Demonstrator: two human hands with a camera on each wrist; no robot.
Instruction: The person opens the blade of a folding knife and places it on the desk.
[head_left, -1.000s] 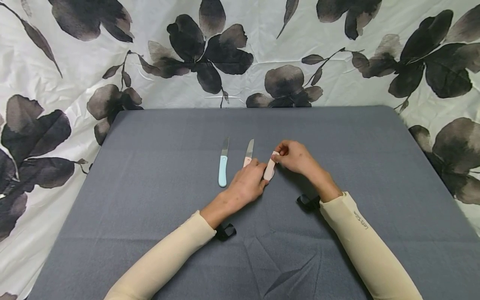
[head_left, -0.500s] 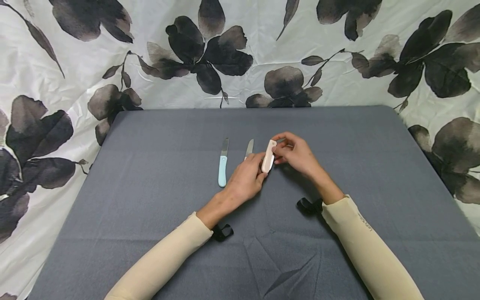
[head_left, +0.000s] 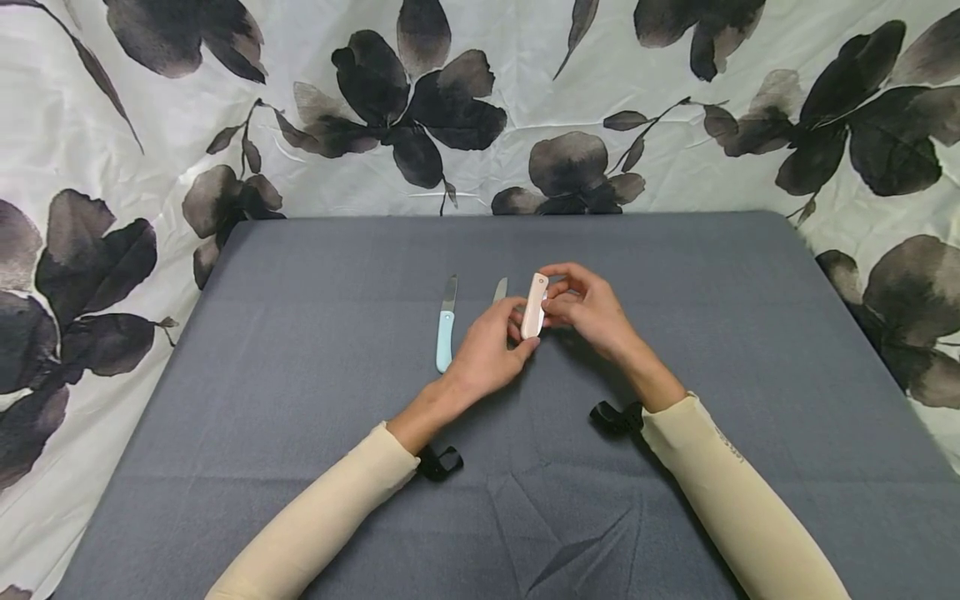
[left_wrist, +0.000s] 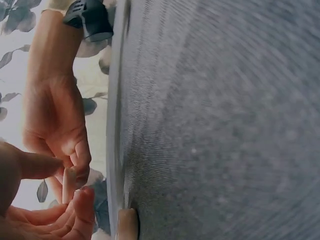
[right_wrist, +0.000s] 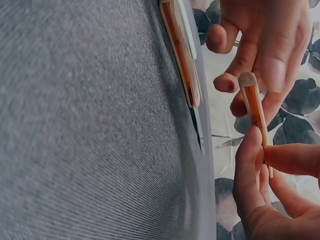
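A pale pink folding knife [head_left: 534, 307] is held up off the table between the two hands, its handle nearly upright. My right hand [head_left: 600, 315] pinches its upper part with thumb and fingers. At the lower end my left hand [head_left: 486, 348] has its thumb and bent fingers around the handle. In the right wrist view the knife [right_wrist: 256, 107] shows an orange slot; how far its blade is out is hard to tell. Left of it lies a second pink knife, its blade [head_left: 501, 289] showing and its handle hidden by the left hand.
A light blue folding knife [head_left: 445, 337] lies on the grey cloth-covered table [head_left: 337, 333], blade out and pointing away. Black wrist straps [head_left: 441, 463] hang under both wrists. Behind the table hangs a white floral sheet [head_left: 525, 100].
The held knife has risen and shifted slightly left and away, turning more upright. The right fingers have moved with it, and the left hand has rolled so its thumb shows more. The knives on the table have stayed put.
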